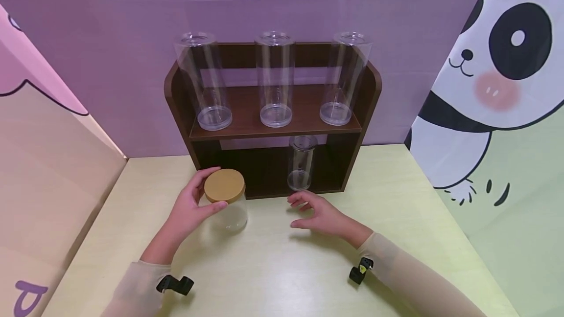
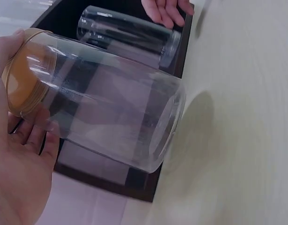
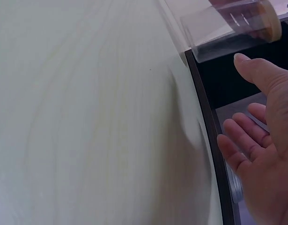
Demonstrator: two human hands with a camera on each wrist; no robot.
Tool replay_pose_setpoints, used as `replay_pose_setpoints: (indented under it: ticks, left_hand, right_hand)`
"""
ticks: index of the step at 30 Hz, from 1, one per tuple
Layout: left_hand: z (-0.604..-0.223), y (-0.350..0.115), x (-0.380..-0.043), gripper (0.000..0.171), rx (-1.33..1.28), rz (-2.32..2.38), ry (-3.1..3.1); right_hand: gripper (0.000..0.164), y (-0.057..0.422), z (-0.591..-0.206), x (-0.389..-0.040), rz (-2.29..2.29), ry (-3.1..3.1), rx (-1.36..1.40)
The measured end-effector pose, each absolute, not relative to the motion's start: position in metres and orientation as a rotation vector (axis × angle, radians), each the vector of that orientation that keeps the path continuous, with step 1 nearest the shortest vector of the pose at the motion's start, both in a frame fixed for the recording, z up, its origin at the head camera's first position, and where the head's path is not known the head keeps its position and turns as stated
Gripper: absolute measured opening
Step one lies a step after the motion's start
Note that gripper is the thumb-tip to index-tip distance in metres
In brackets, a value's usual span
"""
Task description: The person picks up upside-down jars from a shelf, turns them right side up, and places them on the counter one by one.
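My left hand (image 1: pixel 187 208) grips a clear jar (image 2: pixel 111 103) by its yellow-brown lid (image 1: pixel 224 186), thumb on one side and fingers on the other. The jar is in front of the lower left of the brown shelf; its shadow falls on the table beside its base. My right hand (image 1: pixel 320 215) holds nothing, its fingers spread a little and slightly bent. It is just in front of a clear cylindrical container (image 1: pixel 301 163) on the lower shelf. In the right wrist view, my right palm and thumb (image 3: pixel 258 70) show beside the shelf edge.
The dark brown two-tier shelf (image 1: pixel 275 133) stands at the back of the pale table (image 1: pixel 273 268). Three tall clear cylinders, at left (image 1: pixel 213 116), middle (image 1: pixel 276 114) and right (image 1: pixel 336 113), stand on its upper tier. A purple backdrop (image 1: pixel 132 77) hangs behind.
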State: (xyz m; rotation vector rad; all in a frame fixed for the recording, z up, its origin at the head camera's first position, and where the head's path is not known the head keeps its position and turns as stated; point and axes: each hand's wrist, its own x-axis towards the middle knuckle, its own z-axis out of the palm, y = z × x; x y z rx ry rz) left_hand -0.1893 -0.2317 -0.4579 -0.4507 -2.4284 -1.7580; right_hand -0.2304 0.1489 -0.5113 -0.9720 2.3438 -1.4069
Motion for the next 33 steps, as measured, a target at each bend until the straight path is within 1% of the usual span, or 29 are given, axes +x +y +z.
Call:
replay_pose_setpoints:
  ticks: [12,25,33]
  left_hand:
    - [-0.465,-0.255,-0.183,0.083,-0.415,-1.687,-2.363]
    - [-0.468,-0.258,-0.186,0.081,-0.372,-1.655,-2.32]
    - [-0.474,-0.26,-0.189,0.082,-0.367,-1.68,-2.273]
  right_hand:
    - [0.058,0.15,-0.51,-0.232,-1.364,2.363,-0.965]
    - [0.054,0.152,-0.51,-0.231,-1.369,2.369,-0.953]
    - [0.052,0.152,-0.511,-0.232,-1.36,2.377,-0.963]
